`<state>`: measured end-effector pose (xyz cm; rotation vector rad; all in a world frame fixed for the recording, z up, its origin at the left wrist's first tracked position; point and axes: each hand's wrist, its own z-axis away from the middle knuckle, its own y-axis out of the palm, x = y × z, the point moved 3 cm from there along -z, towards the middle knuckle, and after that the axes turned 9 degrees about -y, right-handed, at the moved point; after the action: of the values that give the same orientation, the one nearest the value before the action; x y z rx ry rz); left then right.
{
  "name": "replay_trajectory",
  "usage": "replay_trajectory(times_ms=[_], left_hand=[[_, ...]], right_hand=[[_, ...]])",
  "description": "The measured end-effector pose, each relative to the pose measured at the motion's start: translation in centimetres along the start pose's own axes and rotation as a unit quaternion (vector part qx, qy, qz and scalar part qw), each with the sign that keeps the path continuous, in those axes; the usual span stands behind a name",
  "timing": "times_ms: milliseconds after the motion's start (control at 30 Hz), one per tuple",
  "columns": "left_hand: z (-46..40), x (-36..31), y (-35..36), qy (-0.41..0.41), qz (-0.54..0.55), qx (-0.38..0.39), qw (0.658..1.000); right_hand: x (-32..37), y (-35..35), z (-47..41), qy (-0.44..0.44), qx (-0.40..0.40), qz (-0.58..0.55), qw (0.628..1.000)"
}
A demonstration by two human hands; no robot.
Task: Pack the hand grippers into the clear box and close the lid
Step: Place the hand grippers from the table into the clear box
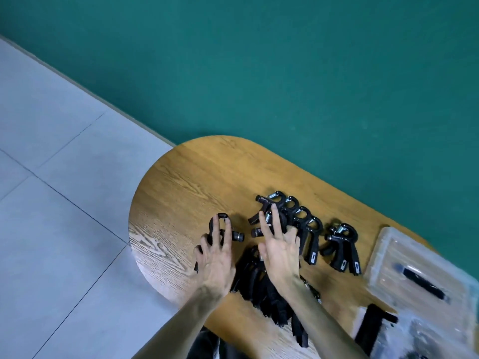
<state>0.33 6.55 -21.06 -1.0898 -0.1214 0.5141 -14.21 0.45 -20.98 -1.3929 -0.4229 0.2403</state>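
Note:
Several black hand grippers lie on the oval wooden table (181, 182). My left hand (216, 257) curls its fingers around a single hand gripper (237, 235) near the table's left end. My right hand (281, 248) rests flat, fingers spread, on a row of overlapping grippers (303, 216). Another small cluster of grippers (343, 246) sits further right. A pile of grippers (256, 286) lies partly hidden under my forearms. At the right edge a clear plastic lid (388, 244) with a black handle (425, 283) lies flat. The clear box (427, 332) at the bottom right is blurred.
The table's rounded left end overhangs a grey tiled floor (57, 203). A green wall (285, 73) runs behind the table. Bare wood shows at the far left of the tabletop. A black part (370, 327) sits at the clear box's near edge.

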Motion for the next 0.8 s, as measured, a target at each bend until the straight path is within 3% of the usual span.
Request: replay_trajectory(times_ms=[233,433,633,800], left_hand=[[4.6,-7.9,-3.2,0.081,-0.021,-0.057,0.995],[9.2,-15.3,-3.8,0.183,0.018,-0.055,0.981],[14.2,-22.5,-1.3,0.285,0.018,-0.049,0.957],[19.6,-28.0,2.9,0.323,-0.004,-0.030,0.946]], right_hand=[[-3.4,-6.9,7.3,0.110,-0.032,-0.031,0.993],[-8.7,-11.2,13.6,0.186,-0.086,-0.040,0.978],[-15.1,-12.1,21.3,0.241,-0.129,-0.059,0.960],[-20.0,-11.4,28.8,0.286,-0.143,-0.071,0.945]])
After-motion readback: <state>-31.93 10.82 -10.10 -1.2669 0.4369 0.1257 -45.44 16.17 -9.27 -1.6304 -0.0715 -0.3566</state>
